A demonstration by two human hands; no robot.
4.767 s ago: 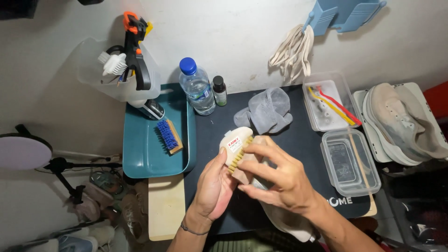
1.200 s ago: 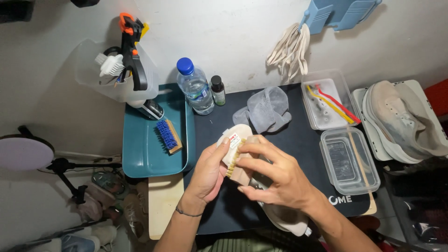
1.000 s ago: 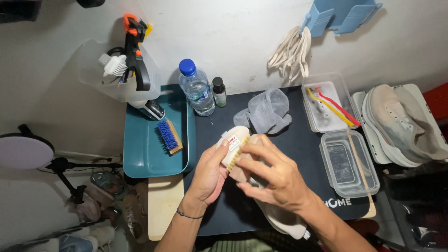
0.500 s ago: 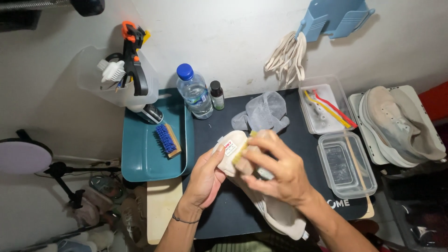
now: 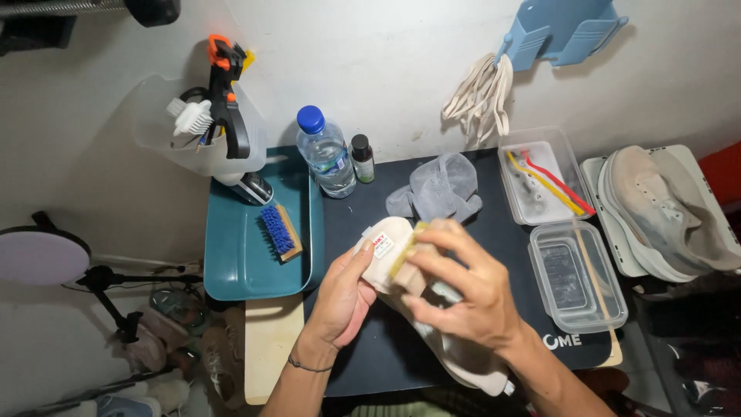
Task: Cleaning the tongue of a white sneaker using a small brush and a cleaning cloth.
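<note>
The left hand [image 5: 343, 297] gripped a cream insole [image 5: 384, 259] from below, its thumb lying against the insole's edge beside a small label. The right hand [image 5: 463, 289] was closed around a small yellow-bristled brush [image 5: 403, 249], pressing it against the insole's upper face. The insole was held above the dark mat [image 5: 351, 224] on the bench, near its middle, with the lower end running down beneath the right wrist. A grey cloth [image 5: 438, 189] lay on the mat just behind the hands. To the left, a teal tray [image 5: 235, 262] carried a blue brush [image 5: 279, 232]. A water bottle [image 5: 326, 153] and a small dark bottle [image 5: 361, 158] stood at the mat's far edge. A worn shoe [image 5: 664, 208] rested in a tray at right.
</note>
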